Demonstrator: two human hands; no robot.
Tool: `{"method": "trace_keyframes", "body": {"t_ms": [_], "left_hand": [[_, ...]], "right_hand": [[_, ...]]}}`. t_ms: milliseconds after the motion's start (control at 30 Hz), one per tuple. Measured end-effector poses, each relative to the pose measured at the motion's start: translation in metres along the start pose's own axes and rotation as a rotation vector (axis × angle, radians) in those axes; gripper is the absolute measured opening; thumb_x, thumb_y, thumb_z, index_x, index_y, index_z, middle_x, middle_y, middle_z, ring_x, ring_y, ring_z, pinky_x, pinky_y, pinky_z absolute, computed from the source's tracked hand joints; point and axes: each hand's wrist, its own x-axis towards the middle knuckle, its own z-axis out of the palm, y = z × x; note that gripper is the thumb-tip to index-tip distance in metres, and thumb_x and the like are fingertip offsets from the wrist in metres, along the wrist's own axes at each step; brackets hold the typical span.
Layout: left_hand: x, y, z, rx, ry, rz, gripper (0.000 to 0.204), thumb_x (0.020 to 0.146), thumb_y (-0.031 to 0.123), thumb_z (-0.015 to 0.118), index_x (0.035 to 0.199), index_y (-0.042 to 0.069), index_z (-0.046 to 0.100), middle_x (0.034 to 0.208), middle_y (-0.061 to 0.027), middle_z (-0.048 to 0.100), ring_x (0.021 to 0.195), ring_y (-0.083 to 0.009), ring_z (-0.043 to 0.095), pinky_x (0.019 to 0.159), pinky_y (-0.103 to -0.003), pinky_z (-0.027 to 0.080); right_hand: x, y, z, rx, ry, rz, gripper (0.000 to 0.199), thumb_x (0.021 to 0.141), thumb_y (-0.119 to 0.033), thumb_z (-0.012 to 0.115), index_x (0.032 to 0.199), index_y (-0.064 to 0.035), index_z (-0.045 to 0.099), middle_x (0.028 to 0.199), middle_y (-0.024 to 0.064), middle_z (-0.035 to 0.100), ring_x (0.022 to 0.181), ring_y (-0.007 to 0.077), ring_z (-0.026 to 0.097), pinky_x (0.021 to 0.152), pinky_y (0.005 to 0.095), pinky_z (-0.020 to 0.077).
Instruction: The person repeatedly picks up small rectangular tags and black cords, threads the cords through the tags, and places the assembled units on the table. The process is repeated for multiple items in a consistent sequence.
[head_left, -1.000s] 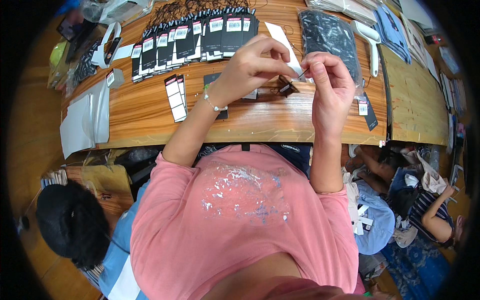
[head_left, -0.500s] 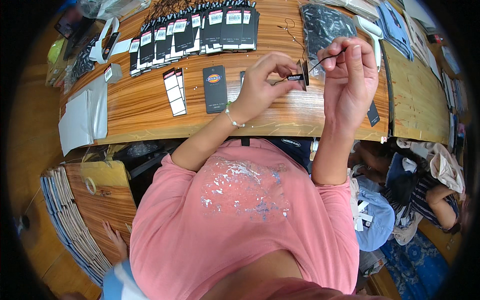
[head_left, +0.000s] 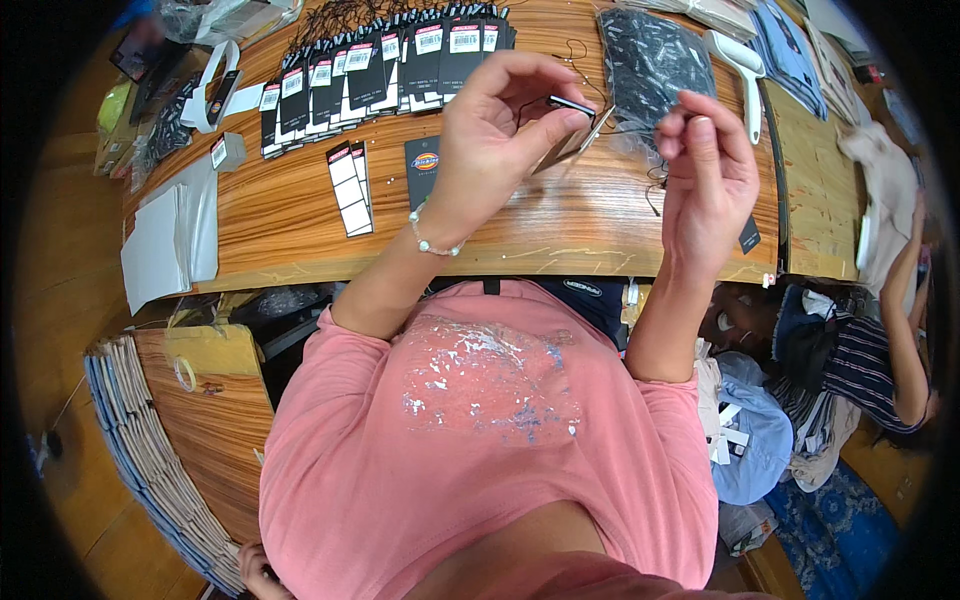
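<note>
The left hand point(head_left: 490, 140) pinches a small black hang tag point(head_left: 572, 105) between thumb and fingers, held up above the wooden tabletop point(head_left: 300, 210). The right hand point(head_left: 705, 165) has its fingers drawn close together just beside the tag, seemingly nipping a thin black string point(head_left: 655, 185), though the loop is too fine to make out. The step in hand looks like stringing the tag; passing the string through its hole would call for fine, steady aim.

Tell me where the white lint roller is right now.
In the head view, the white lint roller lies on the wooden table at the upper right, just right of the clear bag of black pieces and beyond the right hand.
</note>
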Motion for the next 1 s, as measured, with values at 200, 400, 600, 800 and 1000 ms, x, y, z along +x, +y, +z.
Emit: {"method": "trace_keyframes", "body": {"t_ms": [200,400,600,800,1000], "left_hand": [[0.005,0.021,0.000,0.040,0.043,0.075,0.029,0.073,-0.009,0.062,0.098,-0.001,0.050,0.089,-0.0130,0.060,0.083,-0.0157,0.060,0.072,-0.024,0.051],[0.009,0.018,-0.001,0.060,0.081,-0.030,0.025,0.074,-0.006,0.061,0.098,-0.002,0.054,0.089,-0.0127,0.061,0.080,-0.0148,0.060,0.070,-0.024,0.051],[0.011,0.012,-0.008,0.009,0.028,-0.063,0.023,0.076,-0.004,0.061,0.098,-0.002,0.056,0.089,-0.0120,0.061,0.080,-0.0152,0.060,0.070,-0.024,0.051],[0.013,0.022,-0.013,0.023,-0.090,-0.066,0.019,0.076,-0.006,0.059,0.094,-0.002,0.057,0.092,-0.0134,0.061,0.087,-0.0165,0.059,0.072,-0.027,0.051],[0.014,0.025,-0.020,0.110,-0.193,-0.018,0.014,0.077,-0.008,0.054,0.090,-0.001,0.058,0.095,-0.0149,0.060,0.092,-0.0185,0.058,0.079,-0.028,0.048]], "right_hand": [[-0.005,0.003,0.010,-0.006,-0.137,0.058,0.021,0.084,-0.003,0.054,0.104,0.0035,0.052,0.076,0.0074,0.059,0.064,0.0085,0.053,0.058,0.0181,0.0420],[-0.006,-0.001,0.022,-0.019,-0.196,0.131,0.012,0.082,0.000,0.055,0.093,0.0038,0.053,0.077,0.0082,0.060,0.069,0.0098,0.056,0.059,0.0190,0.0442],[-0.007,-0.001,0.023,-0.024,-0.170,0.145,0.012,0.081,0.001,0.055,0.093,0.0036,0.052,0.080,0.0084,0.060,0.073,0.0110,0.058,0.060,0.0201,0.0446],[-0.007,-0.002,0.023,-0.055,-0.181,0.176,0.014,0.081,-0.002,0.056,0.094,0.0031,0.052,0.079,0.0085,0.060,0.073,0.0111,0.059,0.059,0.0201,0.0443],[-0.006,0.000,0.024,-0.044,-0.178,0.217,0.016,0.081,-0.002,0.056,0.095,0.0026,0.051,0.076,0.0084,0.061,0.070,0.0103,0.058,0.059,0.0197,0.0439]]}}
